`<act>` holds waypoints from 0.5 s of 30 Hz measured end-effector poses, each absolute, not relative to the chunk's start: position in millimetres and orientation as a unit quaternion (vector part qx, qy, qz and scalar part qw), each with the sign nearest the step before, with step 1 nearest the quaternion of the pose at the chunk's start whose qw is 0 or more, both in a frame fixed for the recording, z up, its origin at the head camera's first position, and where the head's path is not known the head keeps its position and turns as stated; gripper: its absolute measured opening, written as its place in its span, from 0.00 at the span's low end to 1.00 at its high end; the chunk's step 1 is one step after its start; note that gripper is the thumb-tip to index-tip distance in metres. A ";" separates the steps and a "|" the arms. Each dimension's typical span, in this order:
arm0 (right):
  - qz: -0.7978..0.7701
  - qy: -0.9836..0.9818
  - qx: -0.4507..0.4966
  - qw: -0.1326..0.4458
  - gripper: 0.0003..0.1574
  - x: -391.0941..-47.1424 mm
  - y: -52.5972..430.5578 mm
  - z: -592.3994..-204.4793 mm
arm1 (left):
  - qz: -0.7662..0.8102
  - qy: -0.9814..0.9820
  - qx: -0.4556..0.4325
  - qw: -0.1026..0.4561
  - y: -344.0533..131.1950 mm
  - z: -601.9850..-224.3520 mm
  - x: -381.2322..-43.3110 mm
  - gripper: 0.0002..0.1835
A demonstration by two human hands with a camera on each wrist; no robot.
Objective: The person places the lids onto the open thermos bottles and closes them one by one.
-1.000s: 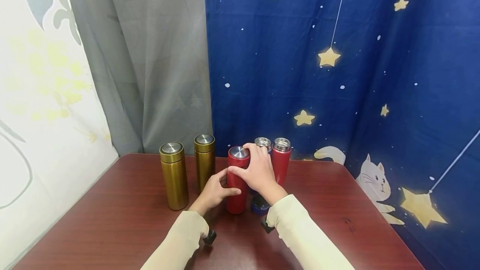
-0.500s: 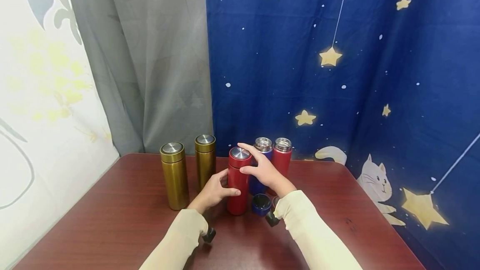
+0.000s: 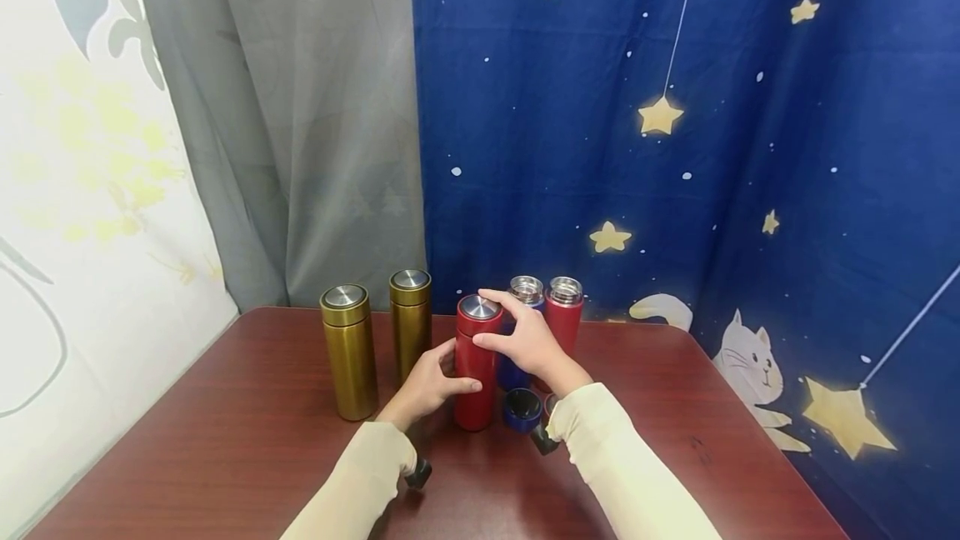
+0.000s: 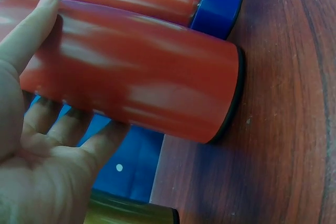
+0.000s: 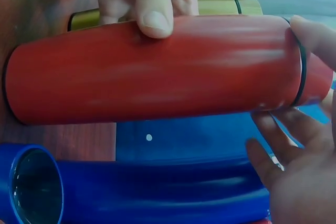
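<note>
Upright in front of me stands a red thermos flask (image 3: 482, 363), its steel-topped lid (image 3: 472, 326) seated on it. My left hand (image 3: 424, 386) grips the lower body, thumb in front; in the left wrist view its fingers (image 4: 107, 142) lie along the other side. Up top, my right hand (image 3: 531, 342) holds the lid, with the thumb near the dark seam and other fingers round the far side in the right wrist view. Close behind are an uncapped blue flask (image 3: 512, 375) and an uncapped red flask (image 3: 564, 325), both partly hidden by my right hand.
A blue lid (image 3: 522, 408) lies hollow side up beside the held flask. Next to it a red lid (image 3: 551, 403) is mostly covered by my right wrist. Two capped gold flasks (image 3: 350, 363) stand on the left of the brown table (image 3: 247, 432), before the curtains.
My right hand first turned and drew to the right on the lid, uncovering the blue flask, then shifted slightly back left. The left hand and the red flask stay nearly still.
</note>
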State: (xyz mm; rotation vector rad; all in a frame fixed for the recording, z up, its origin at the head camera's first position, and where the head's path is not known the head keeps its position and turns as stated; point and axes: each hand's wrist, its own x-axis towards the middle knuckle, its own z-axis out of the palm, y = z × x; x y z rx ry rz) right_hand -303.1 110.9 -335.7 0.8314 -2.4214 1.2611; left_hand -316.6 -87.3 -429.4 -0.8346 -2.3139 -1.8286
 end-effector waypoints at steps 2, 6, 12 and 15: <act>0.424 -0.848 0.269 0.167 0.41 -305.7 109.5 -340.6 | -0.599 -0.754 -0.267 0.042 -85.7 -424.6 -311.0 0.36; 0.377 -0.869 0.238 0.215 0.43 -300.7 103.5 -342.1 | -0.603 -0.753 -0.259 0.053 -83.5 -411.6 -296.4 0.35; 0.290 -0.897 0.200 0.267 0.45 -291.9 96.6 -341.6 | -0.601 -0.760 -0.240 0.048 -83.2 -403.2 -284.8 0.36; 0.259 -0.902 0.189 0.289 0.45 -290.2 94.5 -341.6 | -0.602 -0.761 -0.239 0.045 -83.2 -402.6 -284.4 0.36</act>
